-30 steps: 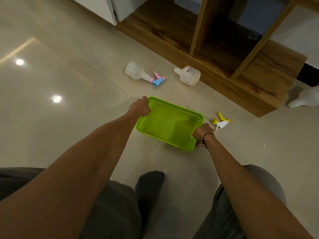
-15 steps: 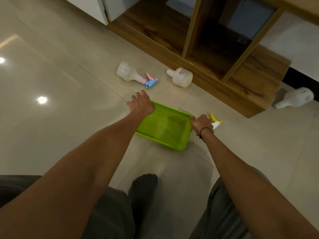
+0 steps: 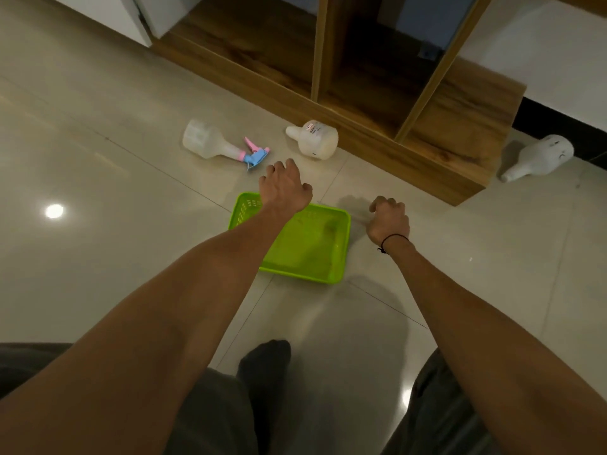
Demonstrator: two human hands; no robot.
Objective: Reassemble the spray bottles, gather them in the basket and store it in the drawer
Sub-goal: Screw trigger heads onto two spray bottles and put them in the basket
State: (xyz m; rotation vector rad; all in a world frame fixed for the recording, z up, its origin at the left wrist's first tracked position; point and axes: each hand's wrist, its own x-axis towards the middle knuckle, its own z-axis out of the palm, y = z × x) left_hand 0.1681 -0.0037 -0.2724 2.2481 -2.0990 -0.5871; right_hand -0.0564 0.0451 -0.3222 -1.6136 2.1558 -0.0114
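Note:
A lime-green basket (image 3: 312, 254) lies empty on the tiled floor. My left hand (image 3: 284, 188) hovers over its far left corner, fingers spread, holding nothing. Just beyond it lies a translucent bottle (image 3: 207, 141) fitted with a pink and blue spray head (image 3: 255, 156). A white bottle (image 3: 317, 139) with no head lies to its right, against the shelf base. Another headless white bottle (image 3: 538, 157) lies far right. My right hand (image 3: 389, 220) is just right of the basket, fingers curled downward. The yellow spray head is not visible.
A low wooden shelf unit (image 3: 433, 159) with open compartments runs along the far side. A white cabinet (image 3: 131, 18) stands at the back left. My legs and a dark-socked foot (image 3: 266, 362) fill the bottom of the view.
Both hands let go of the basket's rim. The left moved forward past the far edge. The right moved right, over where the yellow spray head lay, which is now hidden.

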